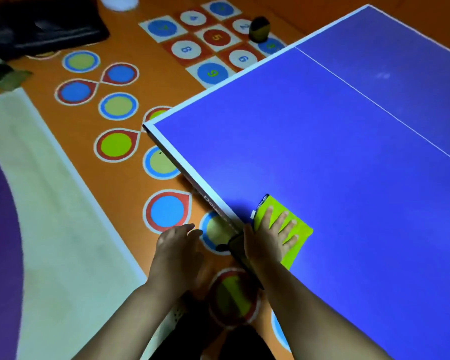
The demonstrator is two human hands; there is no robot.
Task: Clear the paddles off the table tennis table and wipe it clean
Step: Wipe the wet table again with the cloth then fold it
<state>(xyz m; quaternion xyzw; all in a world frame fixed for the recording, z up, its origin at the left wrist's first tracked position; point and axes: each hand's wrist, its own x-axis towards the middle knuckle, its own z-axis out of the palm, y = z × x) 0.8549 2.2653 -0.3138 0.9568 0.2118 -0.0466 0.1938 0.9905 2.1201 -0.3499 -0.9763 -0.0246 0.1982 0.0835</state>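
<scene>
One hand [268,239] (right) presses green cloth [279,203].

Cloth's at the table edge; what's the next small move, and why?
Probably push the cloth forward across the table with the right hand: it lies flat on the cloth by the near edge, and most of the blue top lies beyond it.

Orange floor [130,183] with painted circles (some numbered), dimly lit.
</scene>
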